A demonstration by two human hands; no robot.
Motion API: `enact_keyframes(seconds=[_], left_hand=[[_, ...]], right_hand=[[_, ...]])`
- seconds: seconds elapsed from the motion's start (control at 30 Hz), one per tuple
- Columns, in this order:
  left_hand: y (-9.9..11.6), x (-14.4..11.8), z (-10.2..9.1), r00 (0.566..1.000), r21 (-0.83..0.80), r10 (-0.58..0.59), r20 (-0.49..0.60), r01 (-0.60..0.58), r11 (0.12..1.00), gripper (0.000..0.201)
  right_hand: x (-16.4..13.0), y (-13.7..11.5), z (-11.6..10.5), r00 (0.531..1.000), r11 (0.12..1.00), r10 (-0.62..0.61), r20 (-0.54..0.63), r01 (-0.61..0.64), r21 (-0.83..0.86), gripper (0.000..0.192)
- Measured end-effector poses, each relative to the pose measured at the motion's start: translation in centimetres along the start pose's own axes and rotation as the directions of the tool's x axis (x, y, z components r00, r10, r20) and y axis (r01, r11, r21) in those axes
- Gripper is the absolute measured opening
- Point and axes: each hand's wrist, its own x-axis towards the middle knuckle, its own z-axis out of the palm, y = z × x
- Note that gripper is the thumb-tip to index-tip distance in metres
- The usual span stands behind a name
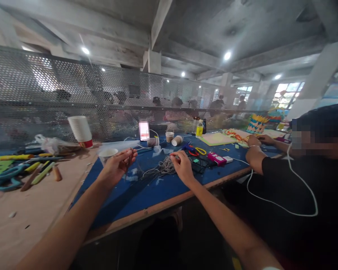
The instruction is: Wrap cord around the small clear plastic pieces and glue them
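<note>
Blue matte sheeting is covering the long wooden table [163,195] beneath a perforated metal screen. At ten o'clock the left hand [116,167] is hovering, its fingers [129,154] pinching together on a thin strand. At one o'clock the right hand [183,167] is resting with fingers curled on the loose tangled bundle of grey cord [162,168]. A white paper cup [107,153] is standing just beside the left hand.

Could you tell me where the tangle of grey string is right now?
The grey string lies on the blue mat mid-table, touching the right hand, with the left hand further left.
</note>
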Motion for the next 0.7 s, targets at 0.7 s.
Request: enact_keyframes(seconds=[0.7], left_hand=[[-0.3, -0.6, 0.3, 0.999, 0.040, 0.043, -0.007, -0.042, 0.998, 0.014]], right_hand=[[2.0, -4.9, 10.0, 0.947, 0.876, 0.081, 0.310, -0.216, 0.431, 0.027]])
